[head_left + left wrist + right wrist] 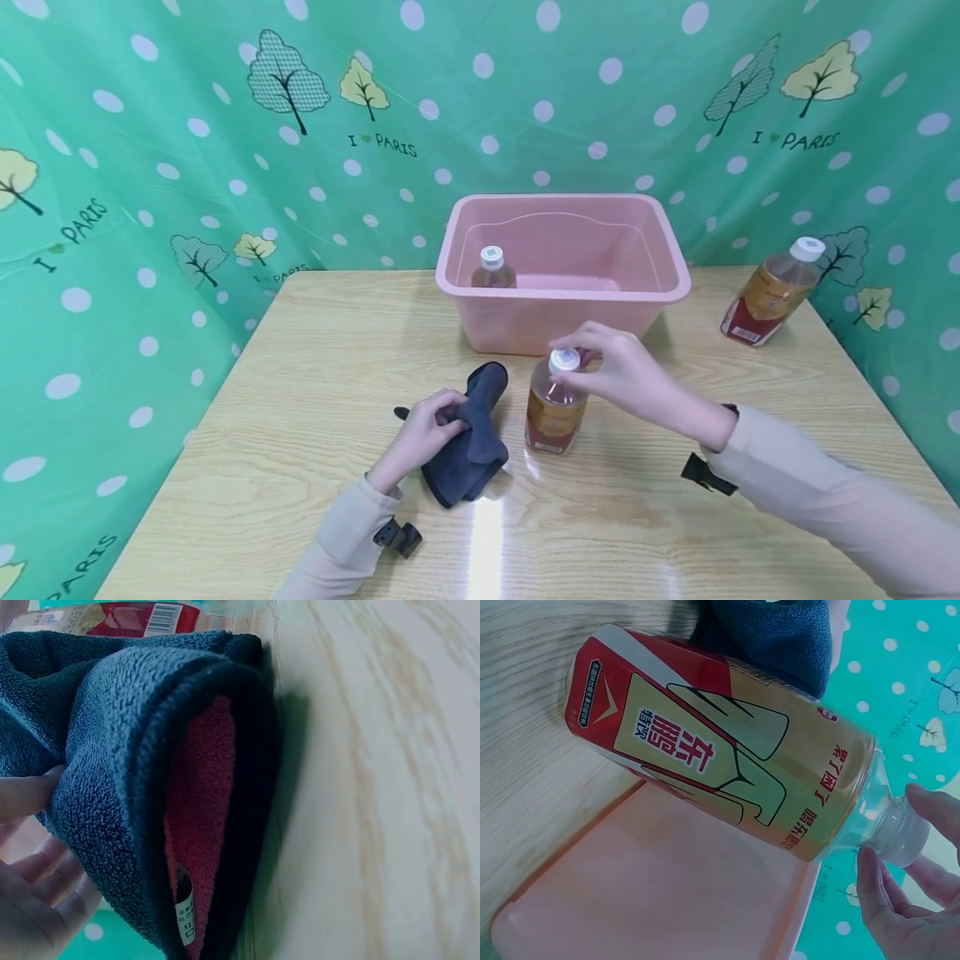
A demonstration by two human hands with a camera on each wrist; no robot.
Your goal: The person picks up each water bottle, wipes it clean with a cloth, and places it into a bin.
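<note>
My left hand (429, 429) grips a dark blue towel (474, 442) that lies bunched on the table. In the left wrist view a fold of the towel (112, 727) shows a pink inner side, with a small piece of white-lettered label on it. To its right, my right hand (611, 367) pinches the white cap of a drink bottle (553, 417) between thumb and fingers. The right wrist view shows the bottle's red and gold label (697, 742) and the fingers around its cap (900, 832). Whether the bottle's base touches the table is hard to tell.
Behind the hands stands a pink plastic bin (562, 321) with another bottle (492, 271) inside at the left. A third bottle (772, 292) stands at the table's back right. Green dotted cloth (375, 75) hangs behind the wooden table (300, 375).
</note>
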